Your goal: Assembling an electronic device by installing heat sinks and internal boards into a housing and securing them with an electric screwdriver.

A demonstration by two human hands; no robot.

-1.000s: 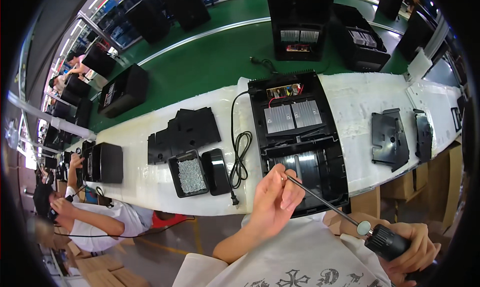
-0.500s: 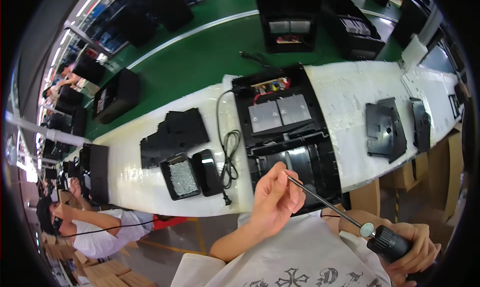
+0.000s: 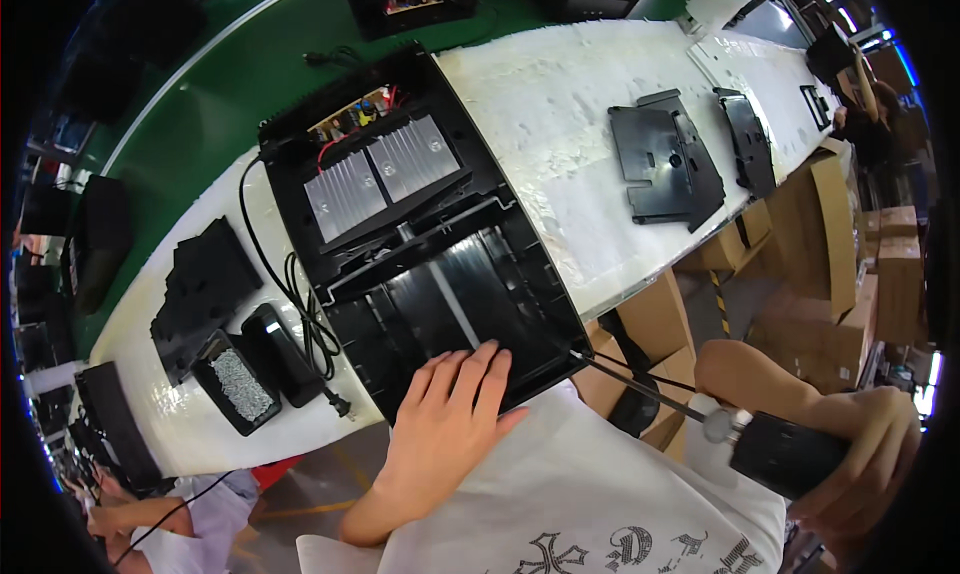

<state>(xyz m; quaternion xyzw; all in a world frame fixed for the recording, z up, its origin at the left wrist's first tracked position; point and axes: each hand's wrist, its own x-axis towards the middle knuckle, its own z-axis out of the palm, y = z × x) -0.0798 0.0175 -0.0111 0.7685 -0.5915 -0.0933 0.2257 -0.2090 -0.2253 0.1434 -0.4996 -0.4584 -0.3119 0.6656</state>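
Note:
A black plastic housing point(image 3: 545, 304) lies open on the bench before me, with two ribbed silver heat sinks point(image 3: 415, 157) and a circuit board point(image 3: 345, 117) in its far half. My left hand point(image 3: 450, 424) rests with outstretched fingers on its near edge, holding nothing. In my right hand point(image 3: 865, 464) is a black power screwdriver point(image 3: 785, 454), its fingers wrapped round the body. The long thin shaft points left, and its tip is at the housing's near right corner. Whether a screw sits on the tip is too small to tell.
Left of the housing are a coiled power cord point(image 3: 312, 324), a box of small screws point(image 3: 240, 389), another black box point(image 3: 283, 354) and flat black panels point(image 3: 205, 292). More black panels point(image 3: 665, 159) lie to the right on the white bench point(image 3: 570, 84). Cardboard boxes point(image 3: 645, 314) stand below; co-workers are at both sides.
My left hand has left the screwdriver's tip and come down flat on the housing's near edge. The screwdriver tip is now at the housing corner. My view has turned to the right.

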